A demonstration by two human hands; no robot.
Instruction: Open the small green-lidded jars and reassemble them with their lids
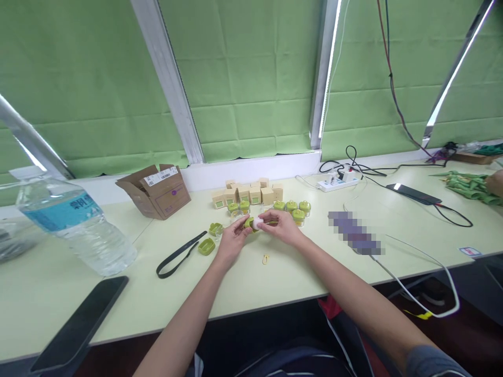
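Note:
Above the table, my left hand (232, 241) is closed on a small green case part (248, 223). The fingertips of my right hand (282, 226) pinch a small white rounded piece (257, 223) against that green part. Left of my hands lie an open green tray-like part (206, 246) and another green part (214, 229), with a clear piece beside them. Several green-lidded clear containers (291, 206) stand just beyond my hands. Nearer to me, a small yellow loop (265, 259) lies on the table.
Small cardboard boxes (267, 196) stand behind the containers. A larger open carton (157, 193), black strap (173, 257), water bottle (78, 220) and dark phone (84, 319) are leftward. To the right are a power strip (340, 182), cables, a black device (413, 194) and another person's hand (495, 183).

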